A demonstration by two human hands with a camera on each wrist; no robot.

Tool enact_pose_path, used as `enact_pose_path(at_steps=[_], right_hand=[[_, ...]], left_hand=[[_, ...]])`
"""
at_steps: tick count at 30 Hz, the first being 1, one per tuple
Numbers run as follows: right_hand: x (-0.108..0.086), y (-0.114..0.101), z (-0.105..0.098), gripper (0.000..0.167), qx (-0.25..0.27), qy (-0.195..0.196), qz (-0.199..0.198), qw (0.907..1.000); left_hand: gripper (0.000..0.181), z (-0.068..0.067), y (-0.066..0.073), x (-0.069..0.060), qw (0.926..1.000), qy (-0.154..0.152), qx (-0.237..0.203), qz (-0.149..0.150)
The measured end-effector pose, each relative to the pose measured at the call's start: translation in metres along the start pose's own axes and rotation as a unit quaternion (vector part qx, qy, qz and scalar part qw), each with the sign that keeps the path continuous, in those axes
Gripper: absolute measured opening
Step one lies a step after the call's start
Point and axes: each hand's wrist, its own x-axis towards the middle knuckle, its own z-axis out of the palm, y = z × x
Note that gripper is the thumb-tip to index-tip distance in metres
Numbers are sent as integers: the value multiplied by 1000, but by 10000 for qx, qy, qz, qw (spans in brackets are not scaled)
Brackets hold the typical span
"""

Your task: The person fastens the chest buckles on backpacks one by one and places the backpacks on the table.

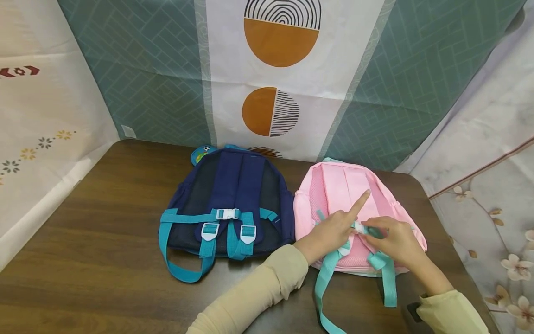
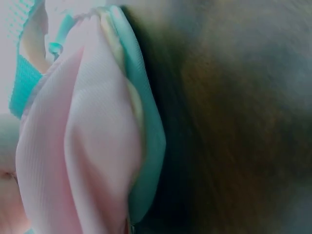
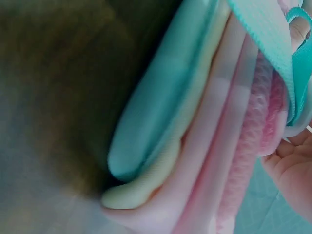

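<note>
A pink backpack lies with its shoulder-strap side up, a small white buckle on a teal strap across its middle. My left hand grips the strap at the buckle's left side, its index finger pointing away over the pink shoulder straps. From the right, my right hand pinches the buckle's other end between thumb and fingers. Whether the buckle halves are joined is hard to tell. In the right wrist view, part of the right hand shows beside the pink mesh and a teal strap.
Left of the pink bag lies a navy backpack with teal straps and a white buckle. Loose teal strap ends trail over the wooden table. Patterned cloths hang behind and at both sides.
</note>
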Motion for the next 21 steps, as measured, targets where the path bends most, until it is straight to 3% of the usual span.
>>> enact_pose_path(at_steps=[4, 8, 12, 16, 21], right_hand=[[3, -1, 0, 33, -58, -194, -39, 9998], [5, -1, 0, 36, -23, -458, -52, 9989], [4, 0, -3, 41, 207, -540, -33, 9983], [6, 1, -13, 42, 434, -514, 350, 9971], [19, 4, -32, 49, 656, -366, 704, 9947]], left_hand=[[95, 0, 1, 0, 9996, -81, 94, -251], [83, -3, 4, -2, 9967, -458, 524, -428], [74, -12, 8, -12, 9911, -826, 1011, -255], [71, -37, 7, -27, 9860, -754, 1484, 128], [69, -86, -5, -45, 9780, -231, 2060, 256]])
